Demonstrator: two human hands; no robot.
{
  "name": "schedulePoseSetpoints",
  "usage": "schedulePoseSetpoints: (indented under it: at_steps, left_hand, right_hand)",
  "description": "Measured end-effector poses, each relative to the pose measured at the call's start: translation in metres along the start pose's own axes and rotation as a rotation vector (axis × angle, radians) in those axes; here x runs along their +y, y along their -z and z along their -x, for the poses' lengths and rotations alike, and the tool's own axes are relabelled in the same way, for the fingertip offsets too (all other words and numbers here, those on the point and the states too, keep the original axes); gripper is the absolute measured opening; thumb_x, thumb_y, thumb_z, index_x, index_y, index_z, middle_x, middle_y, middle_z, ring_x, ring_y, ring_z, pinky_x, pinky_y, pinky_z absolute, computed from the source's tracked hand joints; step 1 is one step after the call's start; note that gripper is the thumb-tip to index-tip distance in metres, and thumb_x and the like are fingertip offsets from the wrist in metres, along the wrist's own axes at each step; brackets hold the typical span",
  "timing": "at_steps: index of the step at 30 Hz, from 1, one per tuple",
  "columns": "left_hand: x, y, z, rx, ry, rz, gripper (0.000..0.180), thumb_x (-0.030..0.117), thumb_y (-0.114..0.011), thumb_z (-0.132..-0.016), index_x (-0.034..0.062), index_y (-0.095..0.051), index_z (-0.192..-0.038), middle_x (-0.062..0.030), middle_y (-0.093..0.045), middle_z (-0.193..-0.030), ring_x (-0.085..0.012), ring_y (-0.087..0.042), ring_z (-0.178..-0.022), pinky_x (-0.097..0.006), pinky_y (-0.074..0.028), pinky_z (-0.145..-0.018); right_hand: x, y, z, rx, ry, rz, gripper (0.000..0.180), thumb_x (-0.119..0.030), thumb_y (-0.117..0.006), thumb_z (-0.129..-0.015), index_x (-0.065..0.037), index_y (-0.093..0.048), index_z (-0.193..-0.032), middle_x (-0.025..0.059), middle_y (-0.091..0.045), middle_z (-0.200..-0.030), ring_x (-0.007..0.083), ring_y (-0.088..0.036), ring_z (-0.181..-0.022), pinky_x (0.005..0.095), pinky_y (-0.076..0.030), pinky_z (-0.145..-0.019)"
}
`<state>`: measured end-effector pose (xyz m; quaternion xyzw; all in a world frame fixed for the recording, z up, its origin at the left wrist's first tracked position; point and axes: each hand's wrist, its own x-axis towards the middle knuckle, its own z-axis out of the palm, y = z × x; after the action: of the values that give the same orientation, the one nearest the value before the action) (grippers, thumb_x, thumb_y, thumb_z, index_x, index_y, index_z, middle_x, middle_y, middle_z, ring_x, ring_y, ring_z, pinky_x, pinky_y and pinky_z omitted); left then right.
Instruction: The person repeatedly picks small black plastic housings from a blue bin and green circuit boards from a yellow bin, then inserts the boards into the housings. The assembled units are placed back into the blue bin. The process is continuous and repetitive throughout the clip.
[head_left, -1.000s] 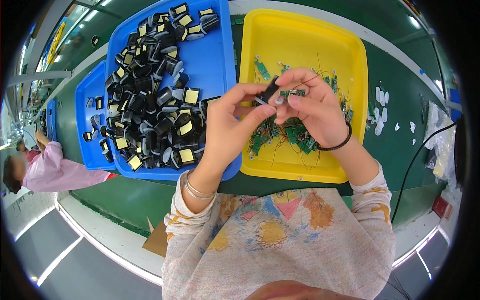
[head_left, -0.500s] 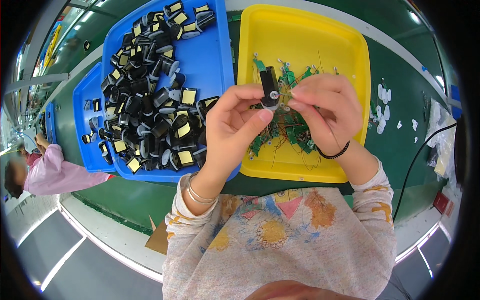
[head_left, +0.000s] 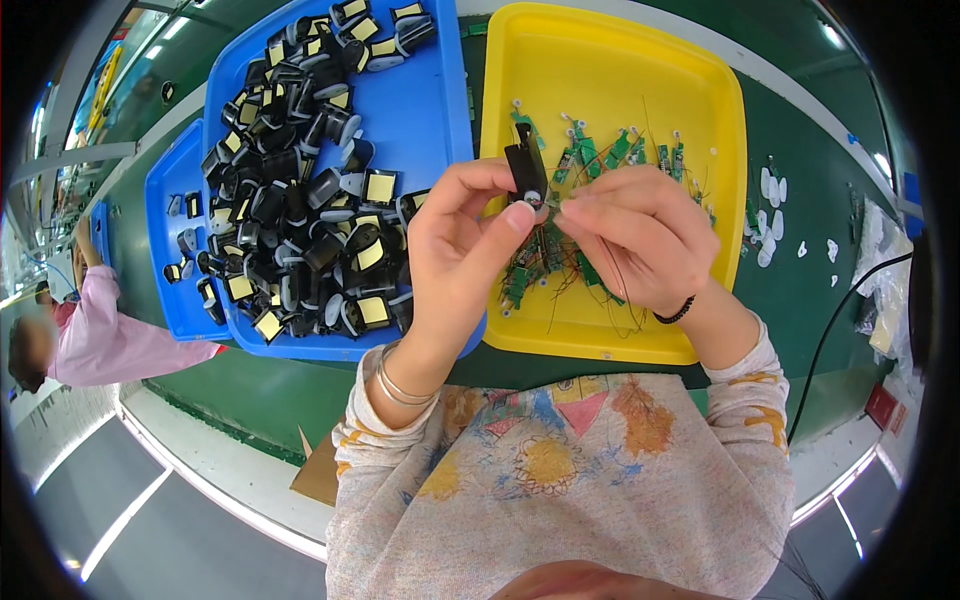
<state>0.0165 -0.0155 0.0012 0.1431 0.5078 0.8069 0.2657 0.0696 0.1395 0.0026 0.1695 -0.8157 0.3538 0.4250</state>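
A black plastic housing is pinched between the thumb and fingers of my left hand, tilted over the yellow tray. My right hand is closed at the housing's lower end, its fingertips pinching a small green circuit board with thin wires trailing below; most of that board is hidden by the fingers. Beneath both hands, several green circuit boards with fine dark wires and small pale round parts lie in the yellow tray.
At left, a large blue tray holds a heap of black housings with pale yellow pads. A smaller blue tray adjoins it. White oval pieces and a clear plastic bag lie at right. A co-worker in pink is at far left.
The black housing has tipped and shifted slightly left in my left hand. My right fingertips have moved a little left and down, staying close to its lower end.
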Motion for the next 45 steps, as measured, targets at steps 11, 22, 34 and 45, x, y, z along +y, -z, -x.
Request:
schedulePoseSetpoints:
  at_steps: [11, 22, 34, 45]
  left_hand:
    - [-0.006, -0.001, 0.002, -0.096, -0.107, -0.184, 0.018, 0.013, -0.042, -0.088, -0.0006, -0.044, -0.099, -0.0107, -0.053, -0.100, -0.0157, -0.051, -0.093, -0.031, -0.037, -0.089]
    - [-0.007, 0.002, 0.000, -0.162, -0.155, -0.190, 0.021, 0.015, -0.044, -0.089, -0.0009, -0.043, -0.101, -0.0113, -0.050, -0.104, -0.0153, -0.048, -0.096, -0.029, -0.036, -0.087]
    - [-0.003, 0.002, -0.001, -0.160, -0.103, -0.095, 0.016, 0.006, -0.045, -0.087, -0.0007, -0.043, -0.102, -0.0067, -0.049, -0.099, -0.0113, -0.046, -0.092, -0.026, -0.036, -0.085]
    - [-0.004, 0.003, -0.005, -0.089, -0.371, -0.485, 0.036, 0.001, -0.060, -0.077, 0.0025, -0.041, -0.107, -0.0090, -0.051, -0.098, -0.0137, -0.049, -0.092, -0.026, -0.038, -0.083]
  right_hand:
    - [-0.005, -0.005, 0.003, -0.044, -0.075, -0.075, 0.019, -0.001, -0.071, -0.062, -0.004, -0.063, -0.079, 0.0062, -0.053, -0.065, 0.0202, -0.052, -0.054, 0.0270, -0.042, -0.046]
    - [-0.011, 0.005, -0.003, -0.170, -0.388, -0.199, 0.017, -0.004, -0.070, -0.066, -0.004, -0.061, -0.081, 0.0059, -0.058, -0.071, 0.0160, -0.053, -0.055, 0.0255, -0.042, -0.048]
    - [-0.007, 0.004, 0.005, -0.177, -0.638, -0.422, 0.016, -0.004, -0.069, -0.069, -0.003, -0.061, -0.083, 0.0038, -0.060, -0.076, 0.0079, -0.052, -0.056, 0.0191, -0.040, -0.051]
    - [-0.006, 0.005, 0.004, -0.194, -0.767, -0.626, 0.011, -0.001, -0.062, -0.076, 0.001, -0.058, -0.086, 0.0046, -0.059, -0.075, 0.0100, -0.059, -0.066, 0.0199, -0.047, -0.059]
